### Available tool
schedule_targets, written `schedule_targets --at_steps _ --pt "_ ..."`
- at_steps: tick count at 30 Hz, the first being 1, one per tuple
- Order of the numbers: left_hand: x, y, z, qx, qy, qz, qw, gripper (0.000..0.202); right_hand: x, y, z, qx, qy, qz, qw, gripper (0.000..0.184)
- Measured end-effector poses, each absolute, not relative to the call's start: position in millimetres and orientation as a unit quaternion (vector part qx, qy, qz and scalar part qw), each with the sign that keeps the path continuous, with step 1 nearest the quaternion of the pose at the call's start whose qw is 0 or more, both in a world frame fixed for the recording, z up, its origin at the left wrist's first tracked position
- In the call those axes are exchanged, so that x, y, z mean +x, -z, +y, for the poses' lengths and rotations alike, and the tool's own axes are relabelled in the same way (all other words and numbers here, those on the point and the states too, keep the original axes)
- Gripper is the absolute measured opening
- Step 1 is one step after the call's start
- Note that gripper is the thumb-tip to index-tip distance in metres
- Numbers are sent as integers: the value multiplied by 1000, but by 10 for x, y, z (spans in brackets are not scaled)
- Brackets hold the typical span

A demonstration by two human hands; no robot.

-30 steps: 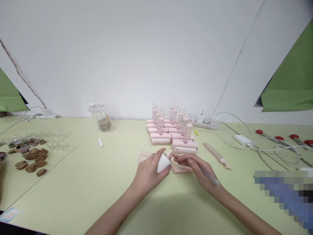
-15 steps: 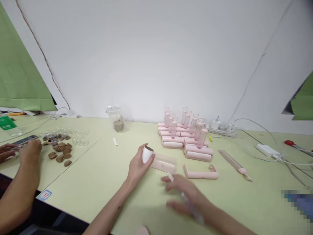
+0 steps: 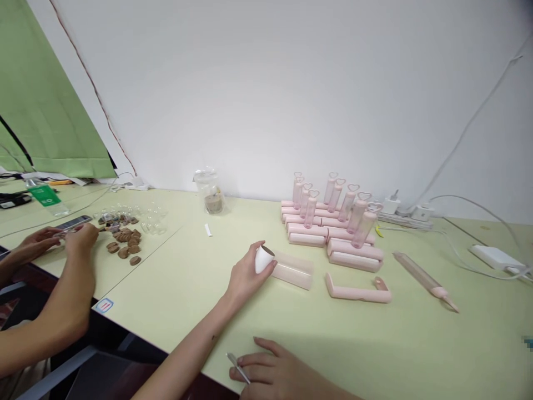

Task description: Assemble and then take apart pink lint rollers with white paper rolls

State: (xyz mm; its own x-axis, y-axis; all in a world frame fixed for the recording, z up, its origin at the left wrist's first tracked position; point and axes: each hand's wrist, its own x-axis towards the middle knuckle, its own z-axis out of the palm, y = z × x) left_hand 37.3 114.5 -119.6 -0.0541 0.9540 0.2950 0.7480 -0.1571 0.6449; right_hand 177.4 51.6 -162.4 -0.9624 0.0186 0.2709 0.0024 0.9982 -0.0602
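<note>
My left hand (image 3: 246,275) is closed round a white paper roll (image 3: 264,260), which is tilted so that its brown cardboard core shows at the top. Right beside the roll lies a translucent pink curved cover (image 3: 293,271) on the table. Down near the front edge, my right hand (image 3: 270,369) holds a thin silver tool (image 3: 238,366) between its fingers; much of the tool is hidden, so its kind is unclear. A pink frame with an upright end piece (image 3: 360,290) lies right of the cover.
Pink roller cases (image 3: 353,255) stand in rows at the back, with several clear pink heart-topped tubes (image 3: 363,229). To the right lie a long translucent piece (image 3: 422,275) and a white adapter (image 3: 497,258) with cables. Another person's arm (image 3: 75,278) works at left near brown discs (image 3: 125,244).
My right hand has moved left and down toward the table's front edge; the white strip at its fingertips is no longer visible. The left hand keeps the roll. The view has turned left.
</note>
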Motion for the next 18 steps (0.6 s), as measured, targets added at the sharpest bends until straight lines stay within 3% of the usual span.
schedule_targets --at_steps 18 --pt "360 1228 1152 672 -331 646 143 40 1769 1557 490 -2 -15 -992 129 24"
